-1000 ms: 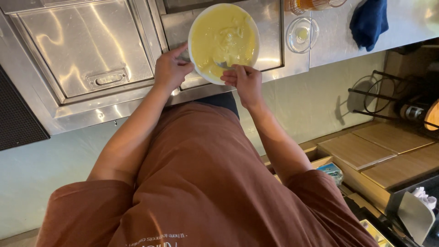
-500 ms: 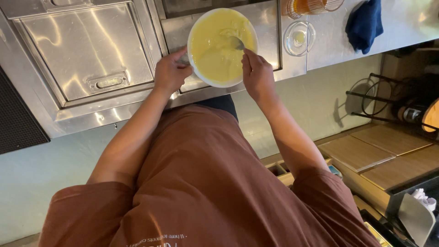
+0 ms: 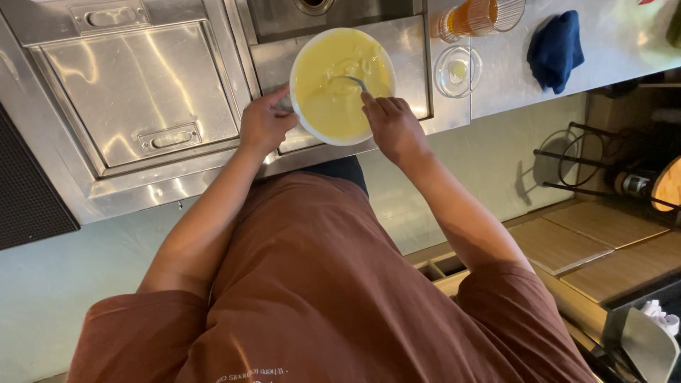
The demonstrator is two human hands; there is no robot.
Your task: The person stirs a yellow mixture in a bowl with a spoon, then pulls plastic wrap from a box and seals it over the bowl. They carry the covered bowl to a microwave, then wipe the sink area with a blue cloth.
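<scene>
I see the white bowl (image 3: 342, 85) full of smooth pale yellow batter (image 3: 333, 96), standing on the steel desk (image 3: 496, 85) at the front edge, just before a sink basin. My right hand (image 3: 394, 128), at about 4 o'clock of the bowl, has its grip pinched on the handle of a metal utensil (image 3: 355, 80), whose end is sunk in the batter near the middle. My left hand (image 3: 264, 124), at 8 o'clock, has its grip pressed on the bowl rim from outside and holds it steady. To do this stirring well, I think the left hand should keep firm on the rim, because the bowl sits close to the desk edge, and the utensil should go in round strokes along the wall, not too fast, so the batter does not splash over. At 2 o'clock of the bowl lies a small empty glass dish (image 3: 457, 71), beyond it a ribbed glass with orange drink (image 3: 477, 17), and further right a dark blue cloth (image 3: 557, 50).
</scene>
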